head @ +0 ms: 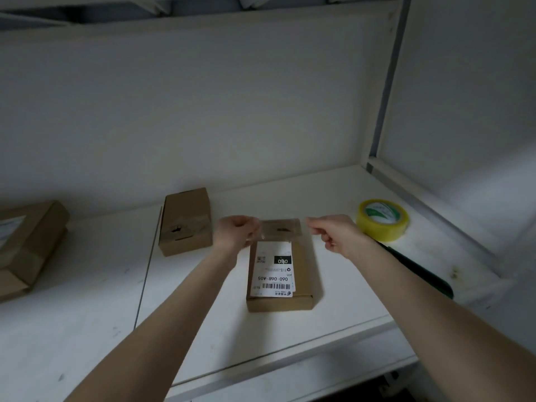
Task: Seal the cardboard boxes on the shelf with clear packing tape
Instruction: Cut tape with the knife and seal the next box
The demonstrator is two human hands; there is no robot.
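A flat cardboard box with a white shipping label lies on the white shelf in the middle. Over its far end a strip of clear tape is stretched between my two hands. My left hand pinches the strip's left end and my right hand pinches its right end. The strip hangs just above the box's far edge; whether it touches the box I cannot tell. A roll of tape, yellowish with a green and white core, lies flat to the right.
A second small cardboard box stands left of the hands, with tape across its top. A larger box sits at the far left edge. A dark green object lies under my right forearm. The shelf's metal post rises at the right.
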